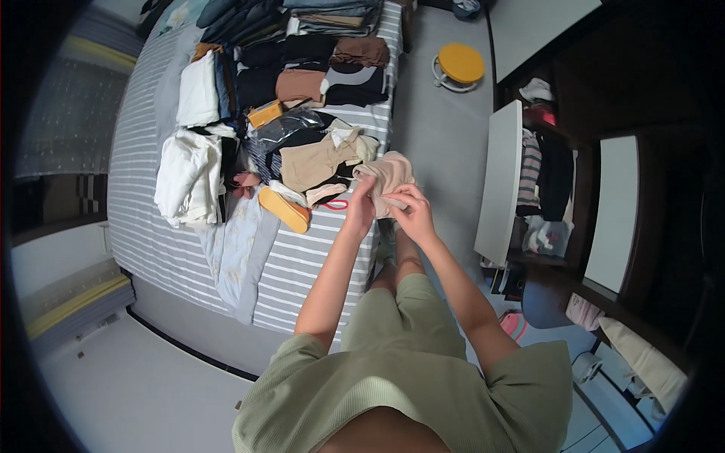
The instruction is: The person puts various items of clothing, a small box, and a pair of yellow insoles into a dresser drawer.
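A pale pink cloth garment point(389, 171) hangs bunched between my hands, just off the bed's right edge; its exact kind is hard to make out. My left hand point(363, 208) grips its left side. With fingers pinched, my right hand point(411, 211) holds its lower right part. Close by on the bed lie a beige garment point(310, 162), a yellow-orange insole-shaped piece point(285, 210) and a small red loop point(335, 204).
Folded dark clothes point(260, 84), white clothes point(189, 177) and stacked jeans point(332, 15) cover much of the striped bed point(302, 272). A yellow round stool point(461, 63) stands on the floor at right. Beyond it, a cabinet with an open white door point(500, 181) holds clothes.
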Motion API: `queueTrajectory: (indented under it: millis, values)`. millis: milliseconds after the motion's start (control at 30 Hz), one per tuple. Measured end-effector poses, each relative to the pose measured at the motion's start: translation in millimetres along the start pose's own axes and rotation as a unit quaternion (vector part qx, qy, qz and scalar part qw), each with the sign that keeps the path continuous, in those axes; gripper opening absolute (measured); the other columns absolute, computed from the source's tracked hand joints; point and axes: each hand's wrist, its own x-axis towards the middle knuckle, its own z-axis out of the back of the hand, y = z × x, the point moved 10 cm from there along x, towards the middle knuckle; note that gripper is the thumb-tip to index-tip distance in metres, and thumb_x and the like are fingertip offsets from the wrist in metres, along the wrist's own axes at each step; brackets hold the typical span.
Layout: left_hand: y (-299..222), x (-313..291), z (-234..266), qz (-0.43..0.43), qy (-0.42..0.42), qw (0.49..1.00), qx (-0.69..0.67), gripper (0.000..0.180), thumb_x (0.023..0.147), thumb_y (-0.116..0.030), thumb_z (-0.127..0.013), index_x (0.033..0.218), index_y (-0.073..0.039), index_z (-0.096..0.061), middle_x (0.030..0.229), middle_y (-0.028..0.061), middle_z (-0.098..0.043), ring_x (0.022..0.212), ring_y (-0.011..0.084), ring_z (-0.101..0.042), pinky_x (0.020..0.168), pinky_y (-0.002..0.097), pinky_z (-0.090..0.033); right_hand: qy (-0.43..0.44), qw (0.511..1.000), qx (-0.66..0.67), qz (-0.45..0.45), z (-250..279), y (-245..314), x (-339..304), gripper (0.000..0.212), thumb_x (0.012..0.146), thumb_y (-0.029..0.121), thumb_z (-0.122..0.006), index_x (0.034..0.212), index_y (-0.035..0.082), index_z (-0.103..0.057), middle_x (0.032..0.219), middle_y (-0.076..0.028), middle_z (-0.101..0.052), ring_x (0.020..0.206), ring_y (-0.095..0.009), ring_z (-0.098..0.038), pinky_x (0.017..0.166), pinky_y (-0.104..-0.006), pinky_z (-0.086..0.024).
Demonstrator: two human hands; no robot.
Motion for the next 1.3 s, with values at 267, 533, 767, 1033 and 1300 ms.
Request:
queueTrajectory:
  millis: [267,533,767,1033,1300]
  values:
    - [37,5,-29,0.023,-0.019,0.999,0.025,0.028,0.084,-0.02,-0.054,0.105,-0.001,-0.054,0.096,0.0068,-0.06,0.088,0.0162,-0.058,0.076,0.0284,-0.046,-0.062,0.982,-0.176,0.007,43,11,-28,0.044,0.064,0.008,-0.069,0.107,0.01,-0.055,0.107,-0.008,-0.051,0.102,-0.027,-0.05,0.084,-0.0346,-0.042]
    - [52,9,-68,0.019,-0.037,0.98,0.196,0.026,0.083,-0.025,-0.055,0.097,-0.003,-0.058,0.087,0.0043,-0.06,0.081,0.0145,-0.058,0.069,0.0302,-0.048,-0.187,0.975,-0.106,-0.063,114,-17,-50,0.028,0.072,0.004,-0.06,0.1,0.007,-0.057,0.092,-0.007,-0.058,0.074,-0.023,-0.058,0.059,-0.0296,-0.047]
    - [23,-8,-162,-0.244,-0.021,0.872,0.424,0.019,0.084,-0.015,-0.059,0.077,0.003,-0.061,0.077,0.0014,-0.057,0.066,0.0081,-0.05,0.061,0.0198,-0.04,-0.276,0.96,-0.013,-0.041,192,-17,-52,0.02,0.076,-0.003,-0.054,0.095,0.003,-0.057,0.085,-0.007,-0.057,0.059,-0.013,-0.055,0.05,-0.0236,-0.042]
    - [40,-21,-288,-0.409,0.034,0.765,0.496,0.012,0.073,-0.009,-0.067,0.079,0.002,-0.064,0.097,0.0086,-0.054,0.093,0.02,-0.05,0.082,0.0293,-0.038,-0.269,0.96,0.072,-0.018,290,-14,-47,0.021,0.075,-0.007,-0.053,0.095,0.0,-0.056,0.09,-0.006,-0.056,0.073,-0.011,-0.056,0.056,-0.0207,-0.045]
    - [120,14,-421,-0.405,0.141,0.778,0.459,0.014,0.07,-0.006,-0.066,0.084,-0.002,-0.066,0.101,0.0117,-0.053,0.094,0.025,-0.053,0.082,0.0335,-0.042,-0.324,0.94,0.107,-0.021,411,-41,-50,0.024,0.072,-0.01,-0.052,0.093,0.0,-0.051,0.089,-0.004,-0.054,0.076,-0.008,-0.054,0.061,-0.0195,-0.044]
